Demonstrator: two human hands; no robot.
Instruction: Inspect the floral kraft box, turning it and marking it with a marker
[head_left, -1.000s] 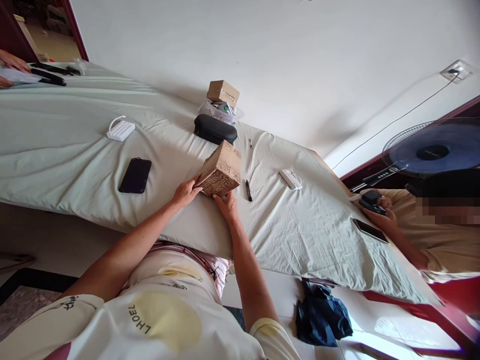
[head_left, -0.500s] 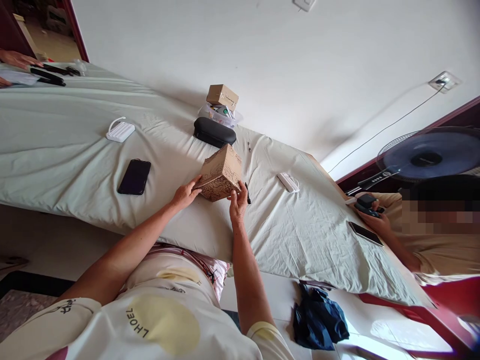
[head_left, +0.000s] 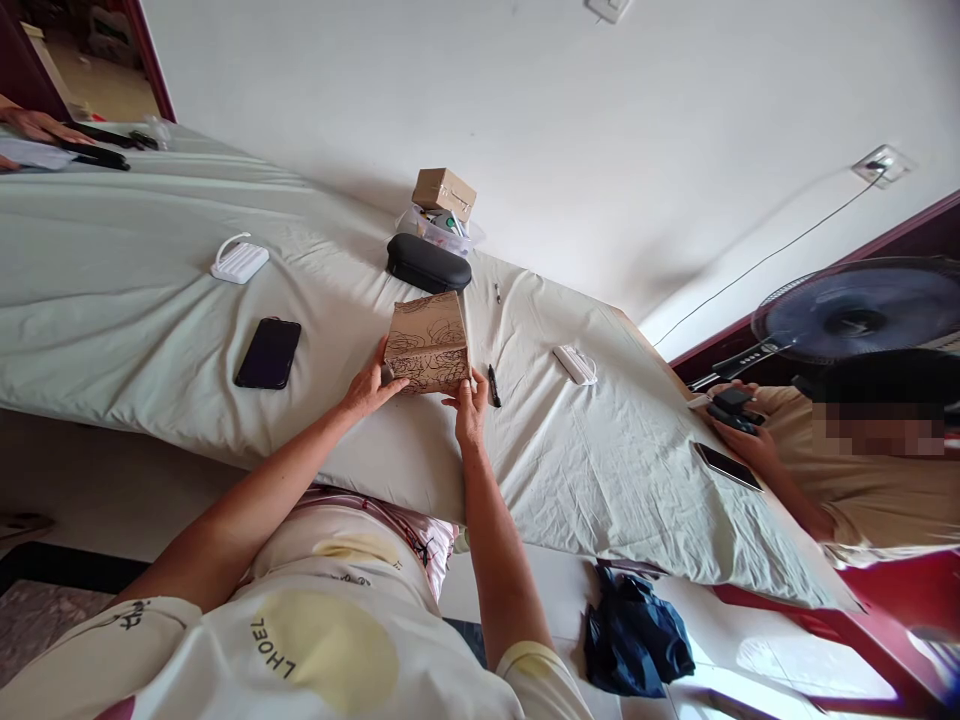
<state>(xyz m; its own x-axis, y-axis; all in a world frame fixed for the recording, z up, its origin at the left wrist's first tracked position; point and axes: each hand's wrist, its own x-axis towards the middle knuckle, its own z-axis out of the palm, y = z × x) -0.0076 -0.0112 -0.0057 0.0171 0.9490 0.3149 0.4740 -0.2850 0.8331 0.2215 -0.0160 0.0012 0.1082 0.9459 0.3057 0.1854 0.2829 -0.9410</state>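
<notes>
Between my two hands is a brown cardboard box [head_left: 427, 345] with black scribbled lines on its top and near side. My left hand [head_left: 369, 388] grips its left side, thumb along the near face. My right hand [head_left: 471, 405] holds its near right corner with the fingers closed on the edge. Just right of the box, a black pen [head_left: 493, 386] lies on the cloth. Behind the box rests a black hard case [head_left: 428, 264]. Whether the box's underside touches the table is hidden.
A dark phone [head_left: 268, 353] and a white power bank [head_left: 241, 262] lie to the left. Another white power bank [head_left: 576, 365] lies right. At the wall, a small carton [head_left: 444, 192] tops a clear tub [head_left: 435, 233]. Other people's hands [head_left: 739, 415] are at both ends; a fan [head_left: 855, 315] stands right.
My hands have turned the box so its scribbled near face now points squarely toward me; before, a corner edge faced me. The pen beside it shows more fully.
</notes>
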